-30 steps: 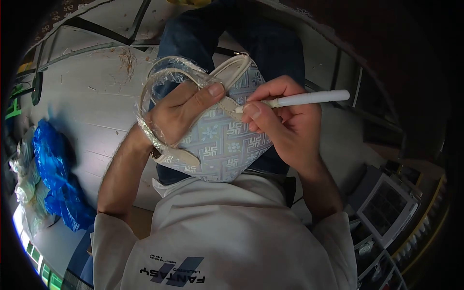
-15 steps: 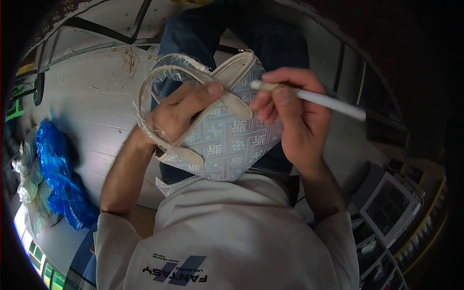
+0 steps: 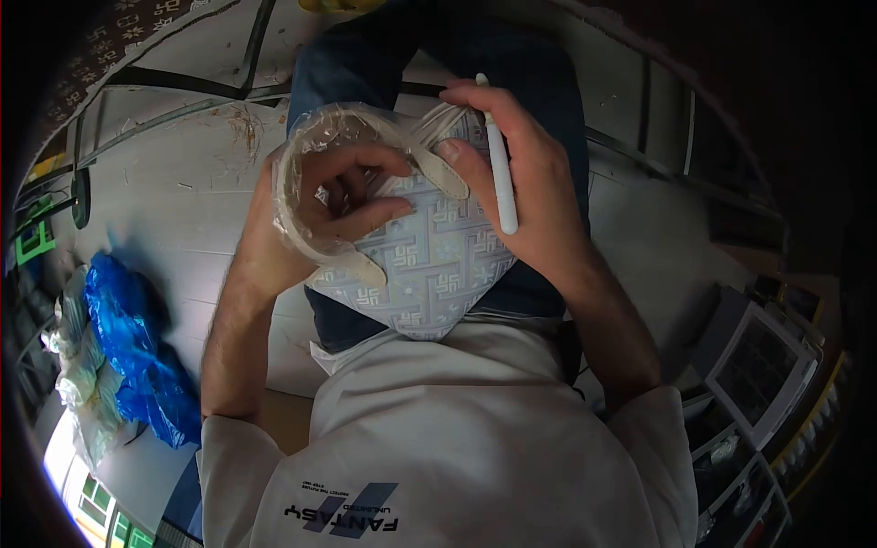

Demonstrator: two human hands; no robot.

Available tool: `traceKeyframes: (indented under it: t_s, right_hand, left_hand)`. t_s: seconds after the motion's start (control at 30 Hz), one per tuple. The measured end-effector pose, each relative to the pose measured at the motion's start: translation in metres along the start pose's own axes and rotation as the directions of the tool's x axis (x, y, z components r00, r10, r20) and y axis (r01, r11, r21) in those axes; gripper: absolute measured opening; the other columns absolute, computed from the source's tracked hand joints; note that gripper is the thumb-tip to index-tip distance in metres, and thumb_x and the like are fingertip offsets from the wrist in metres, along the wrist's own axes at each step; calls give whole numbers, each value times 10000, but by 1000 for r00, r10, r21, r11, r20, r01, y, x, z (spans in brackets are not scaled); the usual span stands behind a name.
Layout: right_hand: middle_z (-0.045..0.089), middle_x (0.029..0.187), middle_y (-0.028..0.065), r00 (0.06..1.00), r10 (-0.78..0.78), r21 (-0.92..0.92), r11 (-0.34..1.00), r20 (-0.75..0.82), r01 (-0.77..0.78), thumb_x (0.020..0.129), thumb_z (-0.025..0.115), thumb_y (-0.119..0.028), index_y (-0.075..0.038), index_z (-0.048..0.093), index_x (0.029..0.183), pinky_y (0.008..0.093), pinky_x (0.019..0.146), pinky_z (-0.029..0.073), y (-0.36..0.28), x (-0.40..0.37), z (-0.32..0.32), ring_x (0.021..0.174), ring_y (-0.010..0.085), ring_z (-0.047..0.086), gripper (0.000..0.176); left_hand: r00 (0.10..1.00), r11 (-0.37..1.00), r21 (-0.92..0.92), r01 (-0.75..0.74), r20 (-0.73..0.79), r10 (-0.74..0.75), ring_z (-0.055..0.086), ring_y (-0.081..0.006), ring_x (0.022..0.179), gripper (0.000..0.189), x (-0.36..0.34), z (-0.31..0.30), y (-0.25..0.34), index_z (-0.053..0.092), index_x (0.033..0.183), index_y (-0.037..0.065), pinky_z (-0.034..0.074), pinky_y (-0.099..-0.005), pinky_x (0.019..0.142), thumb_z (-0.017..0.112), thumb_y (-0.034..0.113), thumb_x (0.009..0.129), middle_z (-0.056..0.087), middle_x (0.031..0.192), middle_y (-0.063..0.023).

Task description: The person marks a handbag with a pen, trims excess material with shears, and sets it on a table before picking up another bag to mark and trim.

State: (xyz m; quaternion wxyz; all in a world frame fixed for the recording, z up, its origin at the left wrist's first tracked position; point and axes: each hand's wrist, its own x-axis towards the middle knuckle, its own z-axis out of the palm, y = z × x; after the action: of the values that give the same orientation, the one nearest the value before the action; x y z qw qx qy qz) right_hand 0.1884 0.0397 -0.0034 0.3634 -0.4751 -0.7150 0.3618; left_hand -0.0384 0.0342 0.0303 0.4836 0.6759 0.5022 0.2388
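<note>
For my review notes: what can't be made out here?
In the head view:
Bag: far side, hidden by its near side.
Left hand: part of its back, behind the strap and plastic wrap.
Yellow object: cut off by the top edge.
Framed panel: contents too dark.

A: Top?
B: Off-white T-shirt (image 3: 457, 411), bottom centre of frame. Loose, creased around the waist.
A: Sleeves?
B: Short. Left sleeve (image 3: 239, 457) and right sleeve (image 3: 656, 434), same off-white, both cut wide.
A: Markings?
B: Chest print (image 3: 352, 521), lower left of centre, upside down in frame. Dark "FANTASY", smaller "UNLIMITED", slanted blue-grey bars behind. Tiny extra lines, too small to read safely.
A: Legs?
B: Dark blue jeans (image 3: 338, 82), upper centre, faded look on the thigh.
A: Arms, hands?
B: Left forearm (image 3: 242, 320), right forearm (image 3: 607, 320), left hand (image 3: 343, 196), right hand (image 3: 534, 173): all bare.
</note>
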Motion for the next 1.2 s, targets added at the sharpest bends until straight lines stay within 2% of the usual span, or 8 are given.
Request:
traceKeyframes:
  t_s: [0.2,0.3,0.53,0.63,0.73,0.83,1.03,1.2]
  right_hand:
    - [639,1242,154,998,-49,-90,995,-38,45,899,689,-86,-38,555,1255,386,941,524,-5,-4,1,1139,319,644,383]
    - [621,1265,156,994,-93,-153,985,-59,83,895,687,-69,-45,544,1271,394,947,523,-10,-8,0,1158,323,632,403]
    - [595,1301,158,996,-43,-193,981,-75,27,899,674,-57,-57,518,1307,395,942,525,-12,-12,3,1167,325,622,437]
    - [596,1296,160,997,-31,-185,983,-71,17,903,672,-65,-56,519,1308,394,934,527,-12,-11,1,1159,326,624,433]
    - [601,1253,174,996,-18,-140,990,-87,6,882,691,-67,-40,528,1279,412,922,513,-9,-12,3,1117,340,618,429]
    - [602,1246,177,996,-6,-135,991,-91,-7,886,689,-71,-42,529,1278,412,912,516,-8,-13,2,1097,339,624,425]
    - [596,1251,180,998,28,-138,990,-63,-36,891,684,-76,-41,521,1288,409,908,518,-13,-12,3,1094,338,625,430]
    - [577,1256,204,999,9,-152,988,-50,-17,875,687,-61,-15,492,1302,433,935,494,-14,-14,0,1122,372,587,471]
  left_hand:
    - [969,947,241,-214,-71,238,520,-71,623,229,5,5,4,724,954,55,419,-236,533,834,83,755,608,811,-1]
    - [981,966,199,-162,-70,179,673,-144,732,244,5,6,14,705,960,41,548,-273,598,825,76,751,635,919,-46]
    - [974,940,272,-204,-42,224,694,-195,784,202,6,10,1,688,962,17,565,-304,683,788,76,796,645,951,-54]
    - [978,956,222,-192,-39,205,674,-172,767,160,2,6,0,685,954,20,549,-286,686,765,64,823,645,922,-59]
    - [996,990,137,-12,90,0,636,-130,745,122,-8,-5,-8,680,936,14,523,-256,671,750,35,837,645,884,-54]
    - [996,980,-193,-40,-84,24,604,-105,737,132,-16,-2,-20,671,938,9,503,-240,669,751,11,833,643,861,-44]
    - [999,999,-39,33,-16,-34,628,-113,746,283,-9,-9,3,674,978,16,528,-261,653,840,75,756,667,907,-49]
    - [968,943,217,-252,54,246,707,-227,818,262,1,-2,-8,716,1014,58,584,-317,711,812,122,779,666,1011,-94]
